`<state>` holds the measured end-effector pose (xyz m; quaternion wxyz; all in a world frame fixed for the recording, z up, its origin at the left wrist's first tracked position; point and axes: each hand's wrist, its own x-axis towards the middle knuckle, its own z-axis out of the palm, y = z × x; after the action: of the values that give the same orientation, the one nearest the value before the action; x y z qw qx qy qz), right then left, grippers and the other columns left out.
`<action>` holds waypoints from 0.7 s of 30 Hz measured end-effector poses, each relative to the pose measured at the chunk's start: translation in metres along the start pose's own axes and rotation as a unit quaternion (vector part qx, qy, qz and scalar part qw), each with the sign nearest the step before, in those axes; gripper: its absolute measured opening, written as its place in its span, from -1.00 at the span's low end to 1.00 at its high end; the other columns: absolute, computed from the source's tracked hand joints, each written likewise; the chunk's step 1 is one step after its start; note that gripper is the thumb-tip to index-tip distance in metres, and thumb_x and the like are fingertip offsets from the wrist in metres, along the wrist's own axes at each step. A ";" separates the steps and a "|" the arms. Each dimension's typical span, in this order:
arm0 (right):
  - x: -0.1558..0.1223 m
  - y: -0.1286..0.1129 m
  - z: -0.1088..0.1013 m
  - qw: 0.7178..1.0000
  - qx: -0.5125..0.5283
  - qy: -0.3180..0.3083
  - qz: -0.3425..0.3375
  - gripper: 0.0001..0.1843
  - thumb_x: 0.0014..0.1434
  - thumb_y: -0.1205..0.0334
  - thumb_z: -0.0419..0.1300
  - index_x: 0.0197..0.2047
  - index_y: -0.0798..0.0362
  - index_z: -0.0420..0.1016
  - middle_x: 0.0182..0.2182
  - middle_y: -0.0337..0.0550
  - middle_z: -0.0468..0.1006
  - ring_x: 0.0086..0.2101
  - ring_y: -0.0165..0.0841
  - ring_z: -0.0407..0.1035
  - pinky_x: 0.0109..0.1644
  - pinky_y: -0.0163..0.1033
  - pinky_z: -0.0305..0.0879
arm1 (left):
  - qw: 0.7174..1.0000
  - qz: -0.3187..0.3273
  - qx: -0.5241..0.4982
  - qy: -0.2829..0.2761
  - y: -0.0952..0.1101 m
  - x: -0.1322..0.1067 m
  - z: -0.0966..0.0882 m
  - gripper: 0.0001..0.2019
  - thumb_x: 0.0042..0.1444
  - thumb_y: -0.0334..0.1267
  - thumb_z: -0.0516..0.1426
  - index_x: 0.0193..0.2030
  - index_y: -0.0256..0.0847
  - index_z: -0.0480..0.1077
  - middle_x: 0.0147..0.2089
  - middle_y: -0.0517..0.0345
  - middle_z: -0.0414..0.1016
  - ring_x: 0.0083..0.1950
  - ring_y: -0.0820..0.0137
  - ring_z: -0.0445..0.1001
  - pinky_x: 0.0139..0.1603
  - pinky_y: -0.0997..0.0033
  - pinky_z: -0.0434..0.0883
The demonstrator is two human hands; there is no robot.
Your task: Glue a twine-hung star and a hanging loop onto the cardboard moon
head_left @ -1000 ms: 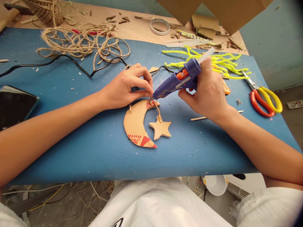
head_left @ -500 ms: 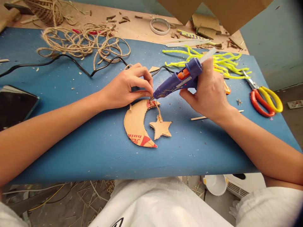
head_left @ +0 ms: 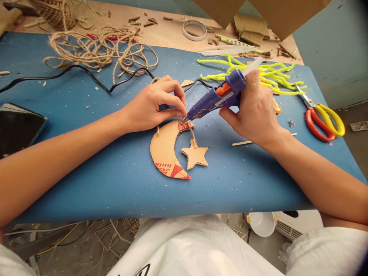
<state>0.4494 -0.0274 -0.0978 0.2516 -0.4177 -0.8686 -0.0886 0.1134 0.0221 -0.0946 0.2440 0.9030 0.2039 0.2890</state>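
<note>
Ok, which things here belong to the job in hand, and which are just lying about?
Belong, it seems:
glue gun in the right hand
cardboard moon by the left hand
cardboard star on a cord

Probably lying about:
scissors
phone
tape roll
twine
yellow-green pipe cleaners

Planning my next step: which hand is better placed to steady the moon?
Probably your left hand: its fingers are by the top of the moon, while your right hand holds the glue gun.
</note>
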 end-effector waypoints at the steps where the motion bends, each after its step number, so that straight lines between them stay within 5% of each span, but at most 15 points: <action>1: 0.000 0.000 0.000 1.000 0.008 0.001 0.004 -0.29 0.33 0.19 0.33 0.38 -0.07 0.04 -0.15 -0.21 0.52 -0.24 -0.12 0.57 -0.12 0.07 0.62 | 1.000 0.001 0.000 0.000 0.000 0.000 0.000 -0.82 0.51 -0.03 0.30 -0.13 0.20 0.77 0.06 0.08 0.77 0.15 0.06 0.62 0.31 -0.13 0.54; 21: 0.004 -0.005 -0.006 0.996 -0.079 0.018 -0.032 -0.26 0.23 0.24 0.30 0.33 -0.09 -0.01 -0.20 -0.22 0.60 -0.33 -0.13 0.51 -0.27 -0.04 0.47 | 1.000 0.012 0.004 -0.007 -0.001 -0.001 -0.001 -0.83 0.55 -0.04 0.31 -0.08 0.21 0.77 0.07 0.09 0.75 0.14 0.10 0.60 0.30 -0.10 0.52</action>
<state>0.4458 -0.0307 -0.0902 0.2303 -0.4069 -0.8670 -0.1724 0.1121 0.0224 -0.0948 0.2387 0.9083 0.1920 0.2848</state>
